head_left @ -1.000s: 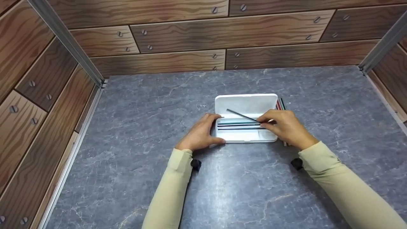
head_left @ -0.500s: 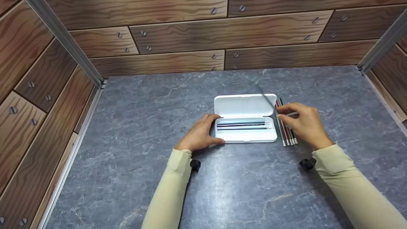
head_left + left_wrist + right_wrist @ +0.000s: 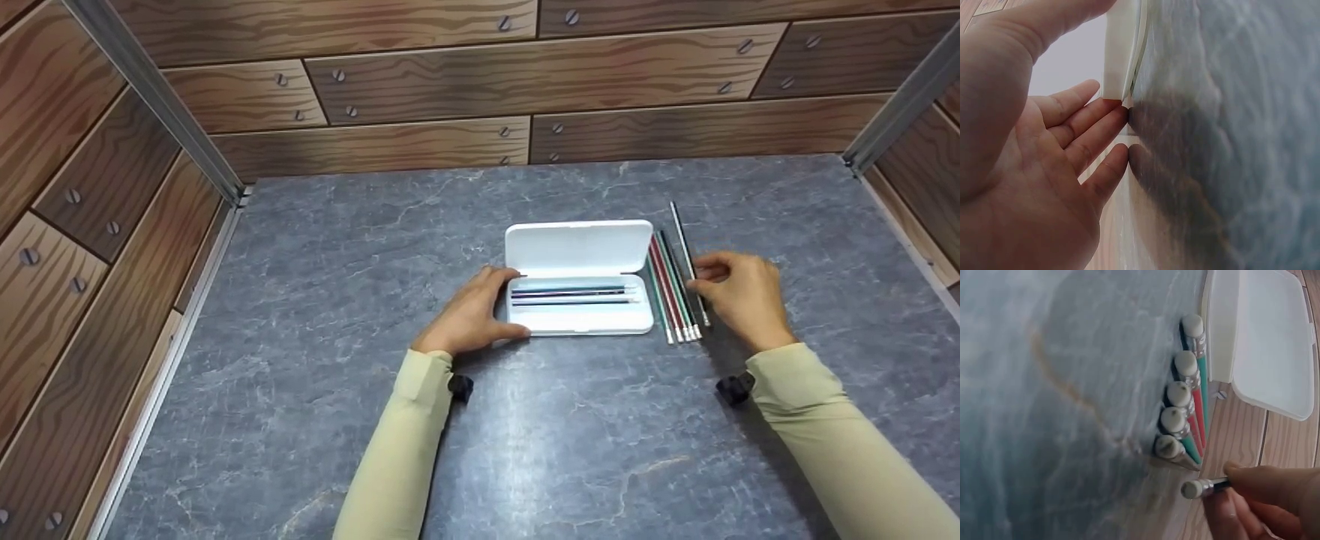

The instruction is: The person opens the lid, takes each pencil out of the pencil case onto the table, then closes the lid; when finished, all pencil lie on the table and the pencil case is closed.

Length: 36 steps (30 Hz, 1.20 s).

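A white pencil case (image 3: 634, 322) lies with its lid up, and several dark pencils (image 3: 574, 292) rest lengthwise inside it. My left hand (image 3: 469, 315) spans the case's left end, thumb at the front edge and fingers at the back corner. Those fingers (image 3: 1098, 126) look nearly straight in the left wrist view. To the right, my right hand (image 3: 746, 296) pinches a dark pencil (image 3: 679, 229) between thumb and fingers, its eraser end toward me. That pencil is beside a row of red, green and black pencils (image 3: 667, 281); their white erasers (image 3: 1179, 394) show in the right wrist view.
The grey marbled table (image 3: 337, 247) carries the case and pencils. Wood-patterned walls (image 3: 420, 90) close it in at the back and both sides, with metal posts (image 3: 180, 120) at the rear corners.
My right hand has moved right from over the case, past the pencil row, carrying the dark pencil and turning it from crosswise to nearly front-to-back. The left hand and case have stayed put.
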{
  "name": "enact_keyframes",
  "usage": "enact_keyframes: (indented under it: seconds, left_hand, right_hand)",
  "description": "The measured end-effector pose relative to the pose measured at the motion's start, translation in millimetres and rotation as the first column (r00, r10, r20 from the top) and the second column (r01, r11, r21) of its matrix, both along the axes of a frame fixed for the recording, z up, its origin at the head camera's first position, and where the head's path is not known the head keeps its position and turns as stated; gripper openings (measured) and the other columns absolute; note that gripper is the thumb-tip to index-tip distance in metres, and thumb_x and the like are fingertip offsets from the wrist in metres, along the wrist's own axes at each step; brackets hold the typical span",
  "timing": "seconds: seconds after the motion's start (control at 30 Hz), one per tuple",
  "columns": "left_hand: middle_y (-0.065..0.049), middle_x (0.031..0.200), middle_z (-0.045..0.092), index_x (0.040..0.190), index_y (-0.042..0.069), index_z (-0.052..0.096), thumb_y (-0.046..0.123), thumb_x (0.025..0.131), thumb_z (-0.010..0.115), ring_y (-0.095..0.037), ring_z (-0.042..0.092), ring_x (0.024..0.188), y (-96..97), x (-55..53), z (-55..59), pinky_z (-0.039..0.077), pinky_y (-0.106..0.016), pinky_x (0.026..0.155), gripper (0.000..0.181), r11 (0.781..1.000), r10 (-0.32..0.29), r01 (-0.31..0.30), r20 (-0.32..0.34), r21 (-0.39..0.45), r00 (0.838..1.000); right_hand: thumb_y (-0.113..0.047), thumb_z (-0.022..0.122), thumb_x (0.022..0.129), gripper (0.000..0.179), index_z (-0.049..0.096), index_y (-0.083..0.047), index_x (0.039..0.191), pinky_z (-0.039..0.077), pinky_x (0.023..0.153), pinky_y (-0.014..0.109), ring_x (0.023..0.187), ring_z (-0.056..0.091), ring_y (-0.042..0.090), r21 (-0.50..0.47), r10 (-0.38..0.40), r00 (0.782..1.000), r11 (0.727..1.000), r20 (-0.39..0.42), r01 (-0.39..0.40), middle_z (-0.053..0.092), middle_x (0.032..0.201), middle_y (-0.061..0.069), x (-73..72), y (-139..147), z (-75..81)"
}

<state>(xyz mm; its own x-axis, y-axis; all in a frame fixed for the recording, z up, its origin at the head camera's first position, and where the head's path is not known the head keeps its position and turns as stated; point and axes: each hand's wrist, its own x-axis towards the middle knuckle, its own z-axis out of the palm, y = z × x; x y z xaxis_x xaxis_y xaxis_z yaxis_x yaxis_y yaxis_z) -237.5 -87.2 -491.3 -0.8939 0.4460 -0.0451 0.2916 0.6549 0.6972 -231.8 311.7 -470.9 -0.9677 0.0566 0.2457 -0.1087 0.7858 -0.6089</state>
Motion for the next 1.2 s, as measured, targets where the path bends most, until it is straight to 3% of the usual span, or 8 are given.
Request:
enact_keyframes:
  seconds: [0.27, 0.37, 0.53, 0.67, 0.8, 1.03, 1.2]
  left_hand:
    - [-0.011, 0.161, 0.056, 0.164, 0.014, 0.050, 0.035, 0.090, 0.097, -0.031, 0.056, 0.150, 0.3, -0.3, 0.3, 0.043, -0.050, 0.131, 0.090, 1.000, 0.003, -0.003, 0.013, 0.002, 1.000]
    - [-0.010, 0.162, 0.055, 0.165, 0.015, 0.050, 0.036, 0.090, 0.097, -0.029, 0.055, 0.151, 0.2, 0.5, 1.4, 0.043, -0.050, 0.131, 0.091, 1.000, 0.011, -0.011, 0.024, -0.003, 1.000]
    - [-0.009, 0.162, 0.055, 0.165, 0.016, 0.050, 0.036, 0.090, 0.097, -0.029, 0.055, 0.151, 0.5, 1.6, 1.3, 0.042, -0.049, 0.132, 0.091, 1.000, 0.014, -0.014, 0.026, -0.005, 1.000]
    - [-0.009, 0.161, 0.056, 0.164, 0.017, 0.050, 0.036, 0.089, 0.097, -0.029, 0.055, 0.150, 0.5, 1.4, 0.4, 0.042, -0.049, 0.132, 0.091, 1.000, 0.011, -0.011, 0.018, -0.003, 1.000]
    - [-0.010, 0.160, 0.056, 0.164, 0.016, 0.050, 0.035, 0.090, 0.097, -0.029, 0.055, 0.150, 0.2, 0.8, 0.0, 0.043, -0.049, 0.132, 0.090, 1.000, 0.007, -0.007, 0.017, 0.001, 1.000]
    - [-0.010, 0.160, 0.056, 0.164, 0.015, 0.050, 0.035, 0.089, 0.097, -0.030, 0.056, 0.149, 0.0, 0.7, 0.5, 0.042, -0.048, 0.132, 0.091, 1.000, 0.003, -0.003, 0.009, 0.002, 1.000]
    - [-0.011, 0.157, 0.058, 0.163, 0.014, 0.051, 0.035, 0.089, 0.098, -0.030, 0.057, 0.147, 0.0, 0.9, 0.9, 0.044, -0.049, 0.130, 0.090, 1.000, 0.003, -0.003, 0.005, 0.007, 1.000]
  right_hand:
    - [-0.011, 0.091, 0.090, 0.031, 0.083, 0.007, 0.114, 0.042, 0.066, 0.012, 0.075, 0.061, 0.001, 0.013, -0.008, 0.987, 1.000, 0.161, 0.006, 0.084, 0.105, 0.027, -0.9, 6.6, -4.0]
    - [-0.013, 0.090, 0.092, 0.031, 0.084, 0.007, 0.115, 0.044, 0.069, 0.015, 0.082, 0.067, 0.011, 0.023, -0.013, 0.980, 1.000, 0.197, 0.009, 0.083, 0.112, 0.029, -2.7, 7.8, -3.6]
    - [-0.015, 0.088, 0.095, 0.031, 0.084, 0.006, 0.117, 0.049, 0.079, 0.027, 0.104, 0.075, 0.038, 0.038, -0.010, 0.973, 0.999, 0.232, 0.002, 0.081, 0.118, 0.030, -4.0, 7.5, -2.0]
    - [-0.015, 0.087, 0.096, 0.032, 0.083, 0.006, 0.120, 0.051, 0.082, 0.032, 0.112, 0.075, 0.047, 0.033, -0.002, 0.968, 0.999, 0.252, -0.006, 0.080, 0.121, 0.031, -4.8, 7.3, -1.6]
    - [-0.016, 0.087, 0.097, 0.033, 0.083, 0.006, 0.121, 0.051, 0.082, 0.030, 0.111, 0.076, 0.046, 0.033, 0.002, 0.965, 0.999, 0.263, -0.011, 0.079, 0.122, 0.031, -5.8, 7.3, -1.5]
    - [-0.013, 0.084, 0.099, 0.031, 0.082, 0.011, 0.119, 0.053, 0.062, 0.017, 0.075, 0.070, 0.007, -0.022, 0.026, 0.955, 1.000, 0.296, -0.021, 0.083, 0.111, 0.030, -6.3, 6.5, -2.6]
    - [-0.009, 0.082, 0.099, 0.028, 0.081, 0.013, 0.117, 0.055, 0.055, 0.016, 0.063, 0.068, 0.000, -0.068, 0.039, 0.953, 0.997, 0.300, -0.020, 0.084, 0.099, 0.026, -6.5, 5.0, -3.8]
